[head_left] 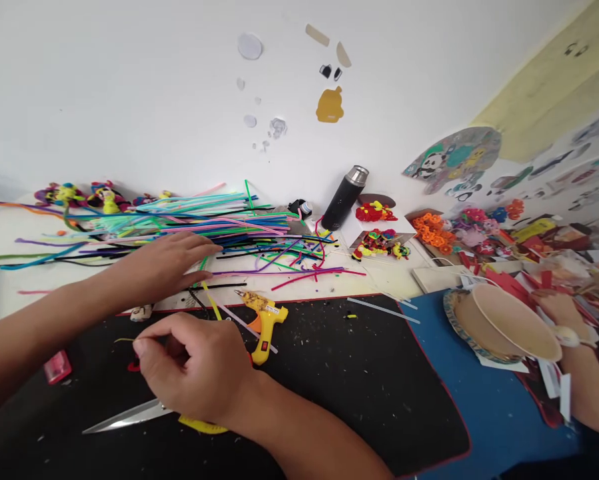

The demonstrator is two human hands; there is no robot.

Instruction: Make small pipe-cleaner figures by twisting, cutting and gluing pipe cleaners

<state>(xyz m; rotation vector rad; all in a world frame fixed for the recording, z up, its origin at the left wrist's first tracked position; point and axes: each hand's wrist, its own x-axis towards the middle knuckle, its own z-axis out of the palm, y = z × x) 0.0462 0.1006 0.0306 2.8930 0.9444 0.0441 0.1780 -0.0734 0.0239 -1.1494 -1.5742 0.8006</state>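
My left hand reaches over a pile of colourful pipe cleaners, fingers stretched out and thumb apart. A short green stem lies between its thumb and fingers, and I cannot tell whether they touch it. Closer to me, my right hand is closed in a pinch on a thin, pale strand. A small red piece shows just below that pinch, partly hidden by the hand. Beneath the right hand lie scissors, blades pointing left, handles mostly covered. A yellow hot glue gun lies beside it on the black mat.
A black thermos leans near the wall beside a white box with red figures. Finished pipe-cleaner figures sit at the back left. On the right, a co-worker's arm reaches past a round bowl. A pink box lies left.
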